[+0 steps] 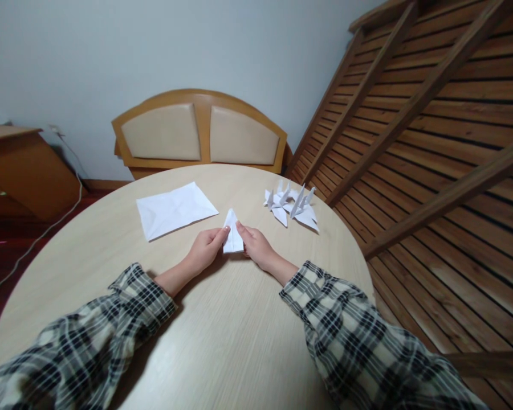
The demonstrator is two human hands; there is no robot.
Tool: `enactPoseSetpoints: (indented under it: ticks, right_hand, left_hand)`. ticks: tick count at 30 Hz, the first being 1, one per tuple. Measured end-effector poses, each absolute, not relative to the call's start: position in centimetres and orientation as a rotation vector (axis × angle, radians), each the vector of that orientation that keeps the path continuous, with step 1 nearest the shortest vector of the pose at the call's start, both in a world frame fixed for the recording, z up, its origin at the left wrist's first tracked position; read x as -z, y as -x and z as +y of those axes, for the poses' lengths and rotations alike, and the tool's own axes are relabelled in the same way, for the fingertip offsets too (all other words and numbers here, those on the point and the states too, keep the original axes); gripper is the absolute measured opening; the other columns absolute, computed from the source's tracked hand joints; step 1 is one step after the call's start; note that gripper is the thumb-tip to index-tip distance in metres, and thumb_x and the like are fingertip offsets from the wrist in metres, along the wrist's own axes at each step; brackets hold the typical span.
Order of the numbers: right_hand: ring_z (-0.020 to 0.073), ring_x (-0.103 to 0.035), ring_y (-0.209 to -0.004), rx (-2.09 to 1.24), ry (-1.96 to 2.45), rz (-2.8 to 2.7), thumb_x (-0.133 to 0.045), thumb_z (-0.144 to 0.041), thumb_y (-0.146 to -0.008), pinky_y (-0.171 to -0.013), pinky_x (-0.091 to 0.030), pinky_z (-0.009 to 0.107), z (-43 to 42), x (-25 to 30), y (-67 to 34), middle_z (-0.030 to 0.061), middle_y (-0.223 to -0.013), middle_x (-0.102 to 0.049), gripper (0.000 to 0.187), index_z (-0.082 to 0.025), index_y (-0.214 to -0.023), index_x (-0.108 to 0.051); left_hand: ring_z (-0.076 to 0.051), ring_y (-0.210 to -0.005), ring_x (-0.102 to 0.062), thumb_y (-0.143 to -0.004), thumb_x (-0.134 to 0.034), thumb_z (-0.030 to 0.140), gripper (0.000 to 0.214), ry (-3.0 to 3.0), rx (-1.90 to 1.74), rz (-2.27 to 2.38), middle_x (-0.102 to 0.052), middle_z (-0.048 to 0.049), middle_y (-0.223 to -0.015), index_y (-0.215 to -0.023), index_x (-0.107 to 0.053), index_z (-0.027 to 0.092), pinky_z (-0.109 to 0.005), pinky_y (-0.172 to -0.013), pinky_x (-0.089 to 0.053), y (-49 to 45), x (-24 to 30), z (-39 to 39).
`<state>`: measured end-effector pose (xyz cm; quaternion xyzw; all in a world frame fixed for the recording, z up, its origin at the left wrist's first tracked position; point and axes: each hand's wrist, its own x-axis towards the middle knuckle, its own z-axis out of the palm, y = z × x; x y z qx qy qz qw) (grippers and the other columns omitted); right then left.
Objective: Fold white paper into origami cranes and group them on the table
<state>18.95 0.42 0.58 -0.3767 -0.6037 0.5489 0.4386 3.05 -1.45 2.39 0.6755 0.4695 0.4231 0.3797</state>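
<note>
Between my two hands is a small folded piece of white paper (233, 242), its pointed end facing away from me and a crease running down its middle. My left hand (206, 246) pinches its left edge, thumb on top. On the opposite edge, my right hand (257, 245) grips it the same way, fingers mostly hidden underneath. Beyond my left hand lies a stack of flat white paper sheets (176, 209) with faint creases. Several folded white paper cranes (297, 208) stand in a cluster beyond my right hand.
The round pale wooden table (214, 330) carries all the paper. Behind it stands a headboard (203, 134) with two cream panels against the wall. A slatted wooden frame (431, 171) leans along the right side. At left are a brown desk (29, 156) and a white cable (47, 230).
</note>
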Motion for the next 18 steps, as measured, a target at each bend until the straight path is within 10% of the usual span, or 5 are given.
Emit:
enactPoseSetpoints:
  ticks: [18]
  right_hand:
    - [0.0124,-0.046,-0.056,-1.303,0.987,-1.388,-0.049,-0.077,-0.084,-0.048,-0.034,0.024,0.15,-0.28,-18.93,-0.0002,-0.065,-0.053,0.058,-0.02,-0.08,-0.056]
  left_hand:
    - [-0.013,-0.059,-0.043,-0.087,-0.056,0.05,0.039,-1.685,-0.992,0.948,-0.051,0.0,-0.06,-0.066,-0.058,0.017,-0.028,-0.059,-0.036,-2.92,-2.53,-1.1]
